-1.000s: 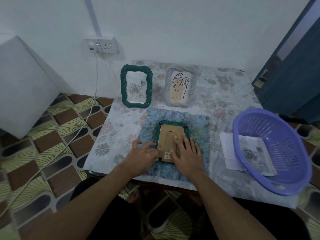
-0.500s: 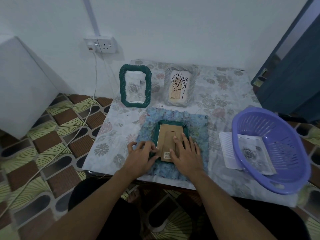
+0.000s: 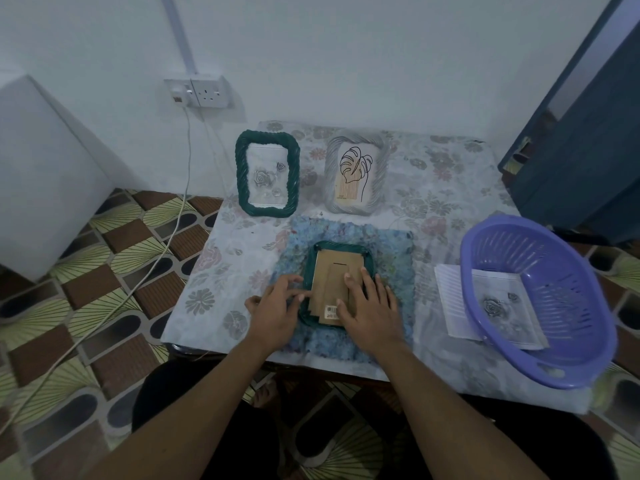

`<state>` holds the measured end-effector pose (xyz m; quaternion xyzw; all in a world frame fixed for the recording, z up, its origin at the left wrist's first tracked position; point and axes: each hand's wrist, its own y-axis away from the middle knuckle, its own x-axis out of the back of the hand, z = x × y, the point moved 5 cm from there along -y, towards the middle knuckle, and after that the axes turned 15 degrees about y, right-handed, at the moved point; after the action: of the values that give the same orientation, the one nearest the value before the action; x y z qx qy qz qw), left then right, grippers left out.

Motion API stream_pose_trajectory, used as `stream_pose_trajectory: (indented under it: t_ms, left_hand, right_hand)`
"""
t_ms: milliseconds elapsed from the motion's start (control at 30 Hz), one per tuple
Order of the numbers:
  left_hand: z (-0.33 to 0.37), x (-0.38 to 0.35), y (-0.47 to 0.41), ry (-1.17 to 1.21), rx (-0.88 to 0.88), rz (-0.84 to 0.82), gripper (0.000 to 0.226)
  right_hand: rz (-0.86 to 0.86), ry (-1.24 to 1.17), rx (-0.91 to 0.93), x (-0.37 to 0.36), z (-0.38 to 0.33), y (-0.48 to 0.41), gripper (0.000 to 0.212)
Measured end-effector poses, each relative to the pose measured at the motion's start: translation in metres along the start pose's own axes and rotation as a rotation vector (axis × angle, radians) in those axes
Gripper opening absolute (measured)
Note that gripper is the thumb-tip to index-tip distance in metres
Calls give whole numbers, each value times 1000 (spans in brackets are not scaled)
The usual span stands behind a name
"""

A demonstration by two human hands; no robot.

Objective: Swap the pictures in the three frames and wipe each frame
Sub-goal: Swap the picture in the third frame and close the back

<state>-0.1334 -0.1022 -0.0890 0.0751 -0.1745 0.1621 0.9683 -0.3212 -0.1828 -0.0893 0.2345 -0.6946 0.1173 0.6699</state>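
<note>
Presently the face-down frame on the blue cloth is pressed by the flat right hand; its edge is pinched by the left hand; two frames beyond look finished.

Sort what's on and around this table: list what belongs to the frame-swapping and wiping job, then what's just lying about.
Job:
face-down green frame
green frame with rose picture
grey frame with leaf drawing
blue cloth
loose rose print
left hand
right hand

Lying about:
purple basket
wall socket
white cable
</note>
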Motion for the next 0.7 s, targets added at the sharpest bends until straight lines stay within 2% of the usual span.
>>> stream_pose_trajectory:
  t_ms: [133, 300, 600, 700]
  left_hand:
    - [21, -7, 6, -234, -10, 16, 34]
    - [13, -24, 9, -598, -30, -170, 51]
    - [15, -29, 11, -705, -72, -125, 55]
    - [14, -30, 11, -719, -75, -125, 55]
  right_hand:
    - [5, -4, 2, -2, 0, 0, 62]
    - [10, -10, -13, 0, -1, 0, 61]
    - [-39, -84, 3, 3, 2, 0, 60]
    - [-42, -222, 15, 6, 5, -1, 55]
